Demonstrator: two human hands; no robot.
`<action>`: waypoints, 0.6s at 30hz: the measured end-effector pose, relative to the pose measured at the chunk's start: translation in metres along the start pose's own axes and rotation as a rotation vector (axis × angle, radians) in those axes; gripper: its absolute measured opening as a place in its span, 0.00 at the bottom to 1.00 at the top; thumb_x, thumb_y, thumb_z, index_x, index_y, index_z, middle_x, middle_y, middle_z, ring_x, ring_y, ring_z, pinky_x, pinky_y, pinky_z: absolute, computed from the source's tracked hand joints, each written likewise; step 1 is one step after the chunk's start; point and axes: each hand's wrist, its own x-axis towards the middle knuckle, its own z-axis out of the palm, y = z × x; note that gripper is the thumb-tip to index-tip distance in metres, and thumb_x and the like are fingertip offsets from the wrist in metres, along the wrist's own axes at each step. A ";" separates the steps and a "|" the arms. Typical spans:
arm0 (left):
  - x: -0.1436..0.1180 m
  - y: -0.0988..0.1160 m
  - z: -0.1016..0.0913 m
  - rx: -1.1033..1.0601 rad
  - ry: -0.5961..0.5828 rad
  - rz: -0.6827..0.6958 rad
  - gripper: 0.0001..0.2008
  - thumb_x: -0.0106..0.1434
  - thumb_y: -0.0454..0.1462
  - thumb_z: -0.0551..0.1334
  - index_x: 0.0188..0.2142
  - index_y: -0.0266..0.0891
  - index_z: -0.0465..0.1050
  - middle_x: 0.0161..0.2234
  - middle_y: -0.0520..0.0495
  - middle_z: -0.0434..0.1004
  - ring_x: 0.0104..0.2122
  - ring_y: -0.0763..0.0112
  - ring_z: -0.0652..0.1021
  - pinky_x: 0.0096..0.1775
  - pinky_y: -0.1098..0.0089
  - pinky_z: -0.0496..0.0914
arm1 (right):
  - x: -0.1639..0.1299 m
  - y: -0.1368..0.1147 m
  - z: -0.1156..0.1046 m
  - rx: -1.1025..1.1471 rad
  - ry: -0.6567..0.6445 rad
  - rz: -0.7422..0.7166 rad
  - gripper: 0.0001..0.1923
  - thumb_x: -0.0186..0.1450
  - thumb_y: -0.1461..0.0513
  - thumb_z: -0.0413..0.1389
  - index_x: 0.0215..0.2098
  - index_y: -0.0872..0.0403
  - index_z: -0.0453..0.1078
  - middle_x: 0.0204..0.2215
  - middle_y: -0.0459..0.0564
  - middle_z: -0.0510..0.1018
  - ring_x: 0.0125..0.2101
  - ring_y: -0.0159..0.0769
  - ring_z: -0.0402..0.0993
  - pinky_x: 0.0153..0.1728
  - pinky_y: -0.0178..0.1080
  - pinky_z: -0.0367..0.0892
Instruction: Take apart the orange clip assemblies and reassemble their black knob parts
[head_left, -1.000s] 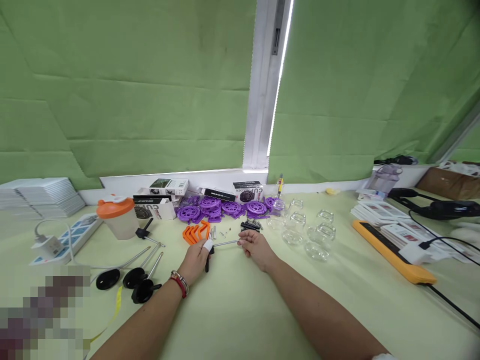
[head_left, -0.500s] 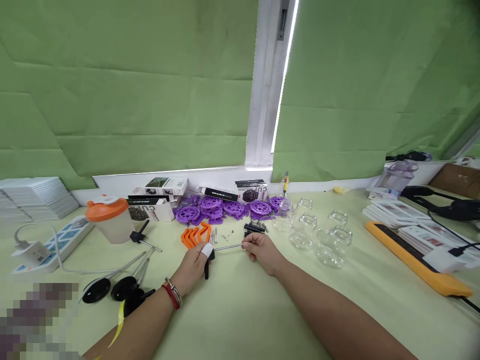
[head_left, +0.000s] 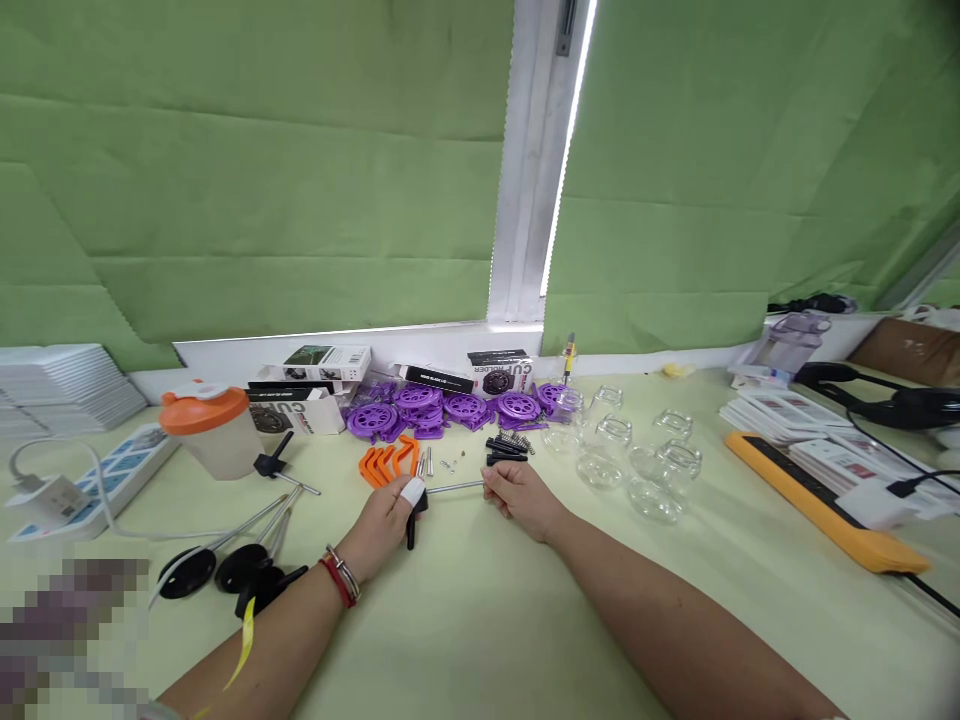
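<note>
My left hand [head_left: 386, 522], with a white wrap on one finger, is closed around a black plastic part [head_left: 412, 527] at one end of a thin metal rod [head_left: 454, 488]. The rod runs level to the right, where the fingertips of my right hand [head_left: 523, 496] pinch its far end. Just behind my hands lie orange bent pieces [head_left: 385, 464], short metal pins [head_left: 426, 462], black cylindrical parts [head_left: 505, 452] and small springs [head_left: 517, 438]. A similar black part with a rod [head_left: 271, 462] rests on the table to the left.
Purple wheel-shaped parts [head_left: 465, 408] and boxes [head_left: 300, 412] line the back. Clear glass cups [head_left: 600, 465] stand right of my hands. An orange-lidded shaker [head_left: 217, 440], power strip [head_left: 150, 460] and black discs with rods [head_left: 244, 570] are left; an orange-edged strip [head_left: 817, 505] is far right.
The view has shifted slightly, so everything sits a little higher in the picture. Both hands keep their hold on the rod and its black end, with hardly any movement.
</note>
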 end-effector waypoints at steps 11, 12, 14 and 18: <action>-0.001 0.007 -0.001 -0.019 0.008 -0.018 0.17 0.59 0.50 0.51 0.26 0.39 0.62 0.20 0.54 0.62 0.19 0.76 0.61 0.20 0.75 0.56 | -0.002 -0.006 -0.001 0.136 -0.036 -0.040 0.18 0.55 0.49 0.58 0.33 0.55 0.66 0.27 0.47 0.73 0.20 0.26 0.63 0.19 0.32 0.60; -0.001 0.008 -0.001 -0.019 0.013 -0.014 0.17 0.59 0.50 0.50 0.25 0.39 0.61 0.20 0.55 0.61 0.19 0.76 0.61 0.20 0.75 0.56 | -0.003 -0.007 -0.001 0.139 -0.039 -0.048 0.17 0.54 0.51 0.59 0.33 0.55 0.66 0.26 0.46 0.72 0.20 0.26 0.63 0.19 0.32 0.60; -0.001 0.009 -0.001 -0.021 0.018 -0.017 0.18 0.59 0.51 0.50 0.25 0.39 0.61 0.19 0.55 0.60 0.19 0.76 0.61 0.20 0.75 0.56 | -0.004 -0.007 -0.001 0.124 -0.041 -0.058 0.15 0.53 0.53 0.60 0.31 0.54 0.64 0.25 0.45 0.72 0.19 0.26 0.62 0.19 0.32 0.60; -0.002 0.011 0.000 -0.053 0.028 -0.037 0.19 0.58 0.52 0.51 0.25 0.39 0.61 0.19 0.56 0.59 0.18 0.77 0.60 0.19 0.76 0.56 | -0.004 -0.007 -0.002 0.075 -0.054 -0.059 0.14 0.55 0.53 0.59 0.27 0.55 0.64 0.23 0.44 0.70 0.18 0.25 0.61 0.20 0.32 0.59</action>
